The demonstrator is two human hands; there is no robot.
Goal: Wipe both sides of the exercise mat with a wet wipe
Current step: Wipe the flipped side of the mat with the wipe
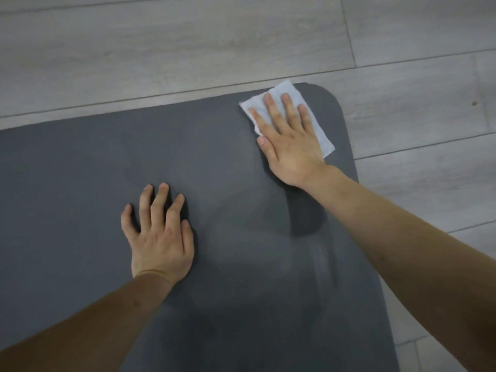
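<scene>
a dark grey exercise mat fills the lower left and middle of the frame, lying flat on a pale grey wood-look floor that shows across the top and down the right side. the mat's rounded corner sits in the upper right of the frame.

left of centre, the left hand rests palm-down on the mat with its fingers spread and slightly arched – it holds nothing, only the fingertips and the heel of the hand seem to meet the surface. its bare forearm runs down to the lower left corner.

between the two hands the mat shows faint, darker smears and curved streaks.

further right and higher, the right hand lies flat with straight, splayed fingers pressing a white wet wipe onto the mat, just inside the rounded corner – the wipe's far edge reaches the mat's top border and its corners stick out around the fingers. the right forearm crosses the mat's right edge toward the lower right of the frame.
</scene>
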